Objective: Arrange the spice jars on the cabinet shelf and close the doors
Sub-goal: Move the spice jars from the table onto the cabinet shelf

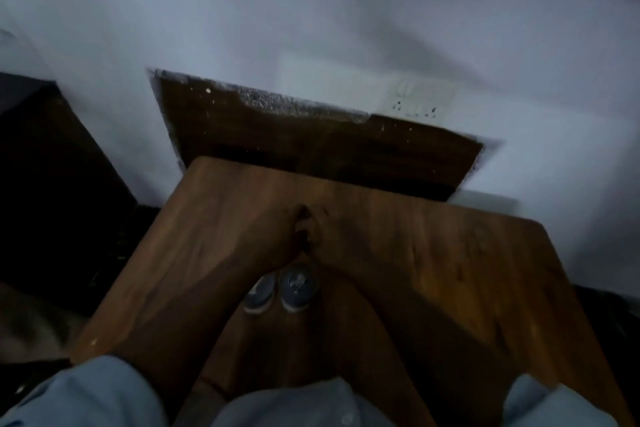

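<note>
Sleeve (97,392) at the bottom, both forearms run up and inward to one spot. In the gap between them are two jars (298,282), lids up, side by side, apparently on the shelf. Just past them, left hand (277,236) and right hand (336,243) meet, each at the inner edge of its own door: left door (194,236), right door (450,270). Grip is too dark and smeared to call, hooked or flat. The door gap widens toward the viewer, so I'd judge the next move is both edges pushed away together. Beyond is a dark panel (311,142) and a socket (415,100).
</note>
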Demonstrator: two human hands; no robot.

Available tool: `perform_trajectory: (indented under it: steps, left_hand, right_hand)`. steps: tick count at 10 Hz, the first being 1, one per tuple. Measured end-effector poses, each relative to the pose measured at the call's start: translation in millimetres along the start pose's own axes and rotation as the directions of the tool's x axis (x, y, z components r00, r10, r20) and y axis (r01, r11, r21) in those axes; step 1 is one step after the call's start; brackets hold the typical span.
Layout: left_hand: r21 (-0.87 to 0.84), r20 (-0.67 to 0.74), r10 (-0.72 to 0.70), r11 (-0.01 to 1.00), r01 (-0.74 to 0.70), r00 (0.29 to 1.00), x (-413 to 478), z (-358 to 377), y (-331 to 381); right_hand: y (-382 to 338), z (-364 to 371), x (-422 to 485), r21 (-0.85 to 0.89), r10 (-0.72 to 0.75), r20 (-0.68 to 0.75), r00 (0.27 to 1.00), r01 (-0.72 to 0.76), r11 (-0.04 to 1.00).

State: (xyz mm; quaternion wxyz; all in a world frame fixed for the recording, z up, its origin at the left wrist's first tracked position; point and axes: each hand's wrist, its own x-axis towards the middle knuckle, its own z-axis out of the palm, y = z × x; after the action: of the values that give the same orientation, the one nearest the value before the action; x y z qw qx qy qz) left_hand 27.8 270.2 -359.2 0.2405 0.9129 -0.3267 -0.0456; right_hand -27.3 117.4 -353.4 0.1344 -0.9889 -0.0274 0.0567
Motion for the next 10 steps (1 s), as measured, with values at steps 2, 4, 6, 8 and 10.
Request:
perform_trajectory:
  steps: [2, 4, 6, 8, 10]
  left_hand:
    - [0.205, 0.269, -0.082, 0.978, 0.026, 0.960, -39, 71, -37]
    - [0.196, 0.362, -0.151, 0.977, 0.084, 0.920, -53, 93, -48]
    - [0.133, 0.303, -0.145, 0.985, 0.108, 0.942, -54, 96, -45]
    - [-0.073, 0.223, -0.126, 0.987, 0.145, 0.967, -28, 69, -33]
    - [-0.362, 0.027, -0.063, 0.930, 0.068, 0.998, 26, 5, 17]
  right_hand:
    - [3, 66, -26, 0.106, 0.083, 0.109, 0.991, -0.094, 0.990]
    - [1, 100, -22, 0.153, 0.142, 0.284, 0.948, -0.191, 0.969]
    - [11, 105, -17, 0.169, 0.100, 0.208, 0.973, -0.136, 0.976]
    - [41, 55, -12, 0.368, 0.162, 0.108, 0.981, -0.191, 0.910]
    - [57, -36, 1, 0.561, 0.158, -0.066, 0.985, -0.094, 0.822]
